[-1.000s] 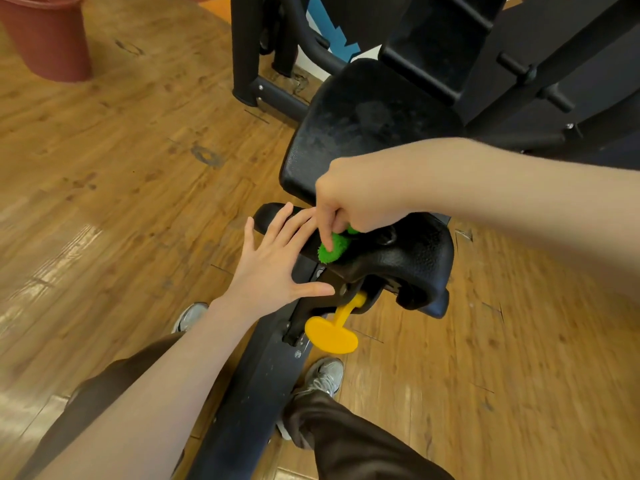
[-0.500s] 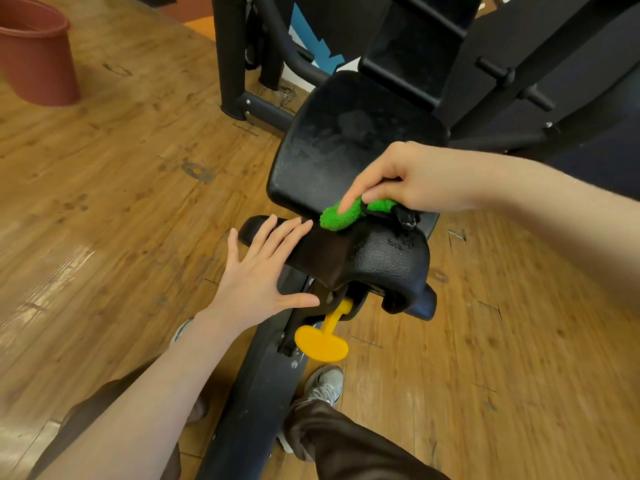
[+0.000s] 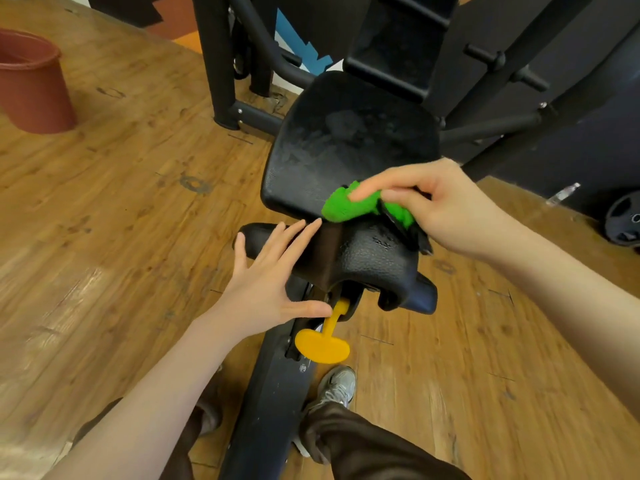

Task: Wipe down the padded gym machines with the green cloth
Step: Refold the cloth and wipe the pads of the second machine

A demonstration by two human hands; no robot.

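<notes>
Standing astride the machine's black beam (image 3: 266, 410), one grey shoe (image 3: 337, 386) planted on the wooden floor (image 3: 121, 220), the person is somewhere in the middle of the job, I'd say. Just above the yellow adjustment knob (image 3: 323, 344), the left hand (image 3: 266, 275) lies spread flat against the near side of the small front pad (image 3: 367, 265), fingers splayed, bracing it and holding nothing. A little further on, the right hand (image 3: 446, 209) pinches the green cloth (image 3: 349, 206) between thumb and forefinger, bunched and pressed where the front pad meets the edge of the seat pad (image 3: 346, 143). That seat looks smeared and dull across its middle, so it appears not yet wiped. Beyond it, the upright back pad (image 3: 398, 39) and the black frame seem untouched. A red-brown bucket (image 3: 31, 84) stands well apart at the far left.
</notes>
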